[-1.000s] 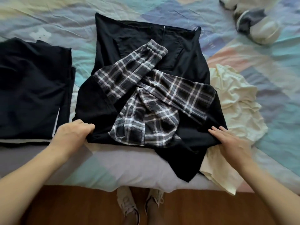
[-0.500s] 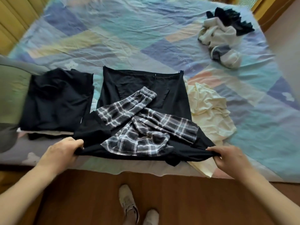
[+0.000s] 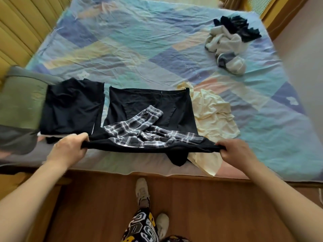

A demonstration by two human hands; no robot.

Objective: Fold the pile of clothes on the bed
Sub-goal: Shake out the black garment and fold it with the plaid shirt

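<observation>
Fingers of left hand (image 3: 69, 149) and right hand (image 3: 236, 152) grip black garment (image 3: 150, 102); fingertips hidden.

Wooden floor (image 3: 97, 206), yellow panelled wall (image 3: 22, 27)

My bed (image 3: 139, 41) wears a patchwork sheet of blue, teal, yellow and pink. Near its front edge lies a folded black stack (image 3: 71, 109), and just right of it the black garment (image 3: 150, 103) with plaid sleeves (image 3: 139, 131) crossed on top. A crumpled cream cloth (image 3: 213, 116) sits partly under that garment's right side. Well apart, toward the far right corner, lies a heap of socks (image 3: 229, 44).
</observation>
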